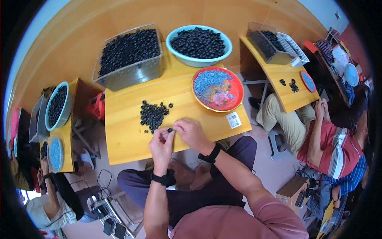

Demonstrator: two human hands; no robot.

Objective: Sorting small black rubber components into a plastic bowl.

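Above the front edge of the yellow table (123, 137), my two hands are close together. My left hand (161, 146) pinches a small black ring-like piece (170, 130) between thumb and fingertips. The fingers of my right hand (192, 134) are pressed together just to the right of that piece; whatever they hold is too small to make out. A loose heap of the same black pieces (153, 114) lies beyond my left hand. Farther right, a red flowered plate (240, 88) carries many small bluish metal pieces (209, 82).
A clear plastic bin (131, 76) and a light blue basin (198, 62), both full of black pieces, stand along the back. A white label (234, 120) is on the table's right. Other people sit at similar tables on both sides. A cardboard box (292, 192) is on the floor.
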